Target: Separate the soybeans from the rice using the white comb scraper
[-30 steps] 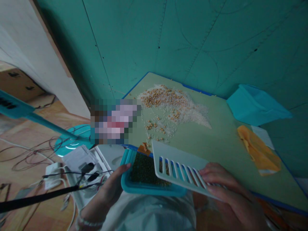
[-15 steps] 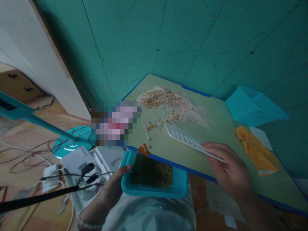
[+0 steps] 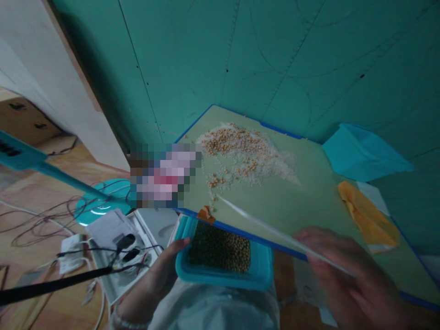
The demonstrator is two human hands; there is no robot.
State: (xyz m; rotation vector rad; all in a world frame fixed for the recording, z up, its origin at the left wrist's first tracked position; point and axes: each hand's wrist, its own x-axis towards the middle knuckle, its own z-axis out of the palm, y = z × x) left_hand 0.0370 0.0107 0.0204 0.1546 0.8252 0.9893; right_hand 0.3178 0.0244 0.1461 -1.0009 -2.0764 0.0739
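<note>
My right hand (image 3: 347, 270), blurred, grips a thin white slotted plastic tool (image 3: 254, 218). Its far end points left, close to the board's near edge. Ahead of it, a pile of pale grains mixed with yellow beans (image 3: 237, 142) is spread on the board (image 3: 292, 197), with a few stray beans trailing toward the edge. My left hand (image 3: 168, 261) holds a turquoise plastic container (image 3: 225, 278) by its left side, thumb over the rim. Inside that container lie small dark green beans (image 3: 206, 250) and yellow beans (image 3: 241, 256). It rests by my lap below the board's edge.
A turquoise folded packet (image 3: 364, 151) and an orange cloth-like piece (image 3: 367, 215) lie on the right. Brown tape (image 3: 206, 214) sticks to the near edge. Leftward are a turquoise stand (image 3: 103, 201), cables and a power strip (image 3: 120, 256). A green wall (image 3: 206, 55) rises behind.
My right hand and the white tool have moved nearer to me, the tool's far end shifting left and down, away from the pile. The container has shifted slightly right and down.
</note>
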